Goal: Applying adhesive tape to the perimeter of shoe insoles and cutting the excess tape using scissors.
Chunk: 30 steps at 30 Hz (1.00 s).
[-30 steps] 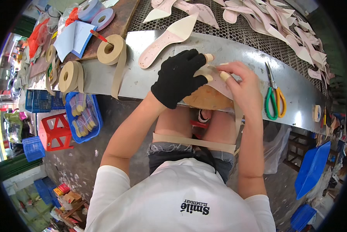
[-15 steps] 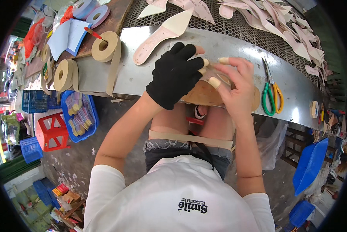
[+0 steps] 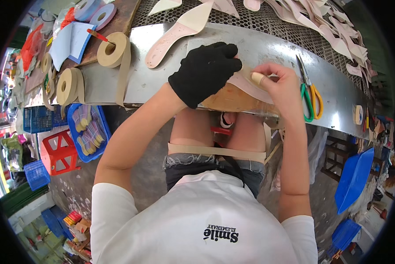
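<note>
Two hands on pink insole (image 3: 246, 86); gloved left hand (image 3: 205, 72) flat atop; right hand (image 3: 280, 83) pinching its edge w/ taped fingertip.

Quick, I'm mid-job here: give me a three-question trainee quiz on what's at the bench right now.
1. True or false: the left hand wears a black glove.
2. Multiple choice: the scissors with green and orange handles lie (A) to the right of the right hand, (B) under the left hand, (C) in the blue tray.
3. Fill in: both hands press on a pale pink ____ piece at the edge of the metal bench.

Key: 1 true; 2 A; 3 insole-shaped.
</note>
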### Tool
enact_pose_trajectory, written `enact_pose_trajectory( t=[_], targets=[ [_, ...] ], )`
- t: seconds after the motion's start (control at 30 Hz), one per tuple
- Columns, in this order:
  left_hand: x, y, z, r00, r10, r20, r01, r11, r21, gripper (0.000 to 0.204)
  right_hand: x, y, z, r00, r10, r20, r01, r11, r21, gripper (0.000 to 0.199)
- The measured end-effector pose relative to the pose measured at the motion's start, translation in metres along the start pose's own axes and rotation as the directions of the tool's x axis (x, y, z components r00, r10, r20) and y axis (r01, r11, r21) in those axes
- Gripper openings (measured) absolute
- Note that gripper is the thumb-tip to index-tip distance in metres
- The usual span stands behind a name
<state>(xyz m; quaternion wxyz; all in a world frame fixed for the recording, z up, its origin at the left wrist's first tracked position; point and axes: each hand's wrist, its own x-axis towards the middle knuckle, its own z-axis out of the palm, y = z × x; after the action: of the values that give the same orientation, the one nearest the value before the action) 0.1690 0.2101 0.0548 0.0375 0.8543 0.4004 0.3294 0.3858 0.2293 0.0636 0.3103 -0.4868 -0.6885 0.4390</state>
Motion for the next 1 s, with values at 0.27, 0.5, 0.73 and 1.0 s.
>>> enact_pose_trajectory(
  t=[0.27,0.5,0.73,1.0],
  targets=[
    [0.001,-0.004,0.005,0.998,0.067,-0.001,-0.067,0.997,-0.039,0.022,-0.021,-0.01,0.016,0.979,-0.089,-0.181,0.034,0.957,-0.289,0.011],
    [0.004,0.0,0.002,0.994,0.053,0.095,-0.052,0.999,-0.016,0.024,-0.026,-0.011,0.03,0.95,-0.262,-0.172,0.113,0.799,-0.591,0.009],
    [0.016,-0.004,0.016,0.984,0.139,0.109,-0.156,0.973,0.169,0.024,-0.021,-0.009,0.014,0.986,-0.152,-0.073,0.095,0.859,-0.504,0.009],
    [0.017,0.019,0.028,0.998,0.059,0.021,-0.058,0.997,-0.051,0.024,-0.004,-0.009,-0.068,0.949,0.127,0.29,-0.083,0.984,-0.159,0.015]
  ],
)
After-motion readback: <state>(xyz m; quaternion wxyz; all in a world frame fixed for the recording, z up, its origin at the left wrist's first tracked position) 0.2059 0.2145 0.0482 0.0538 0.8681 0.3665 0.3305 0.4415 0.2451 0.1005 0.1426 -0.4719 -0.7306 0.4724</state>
